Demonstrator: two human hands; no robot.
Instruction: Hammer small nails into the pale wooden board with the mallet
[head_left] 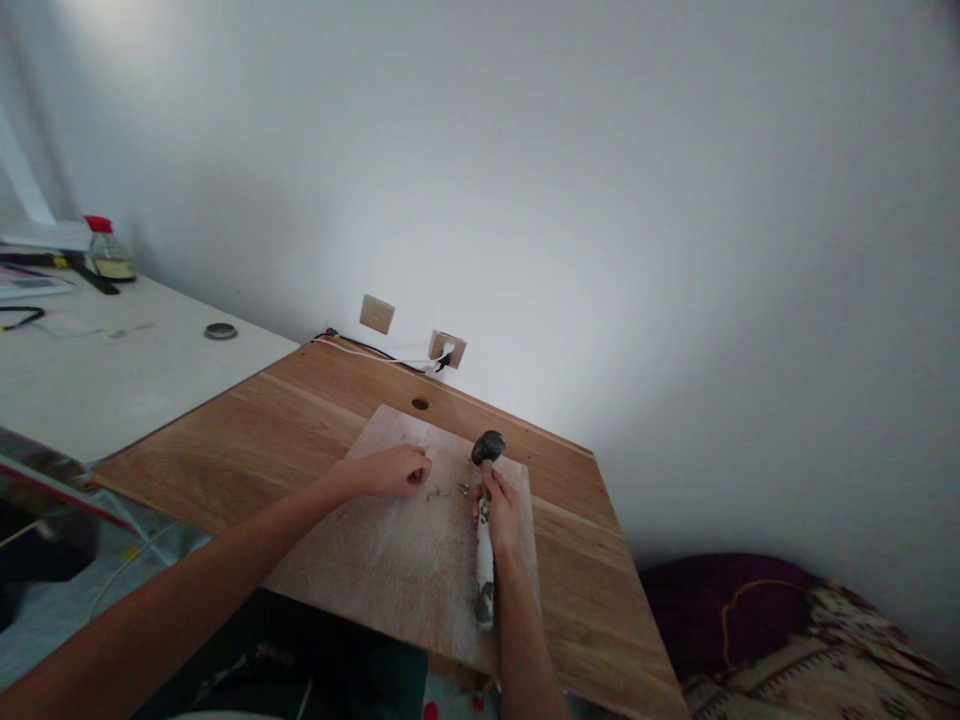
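My right hand (502, 512) is wrapped round the handle of a hammer (486, 565), which has a dark head and a worn white grip. The hammer's head points toward the wall, above the board. My left hand (390, 472) is closed, fingers curled, over the pale wooden board (390, 560); whatever lies inside it is hidden. Between the two hands, several small nails (437, 494) rest on the board. A small metal piece (463, 489) shows just left of my right hand, too small to make out.
The board lies on a wooden table (585, 560) against the wall. Cables run to a wall socket (448, 349). On a white table (150, 360) at left are a round metal lid (220, 330) and a red-capped bottle (111, 255). Patterned fabric (840, 650) lies at lower right.
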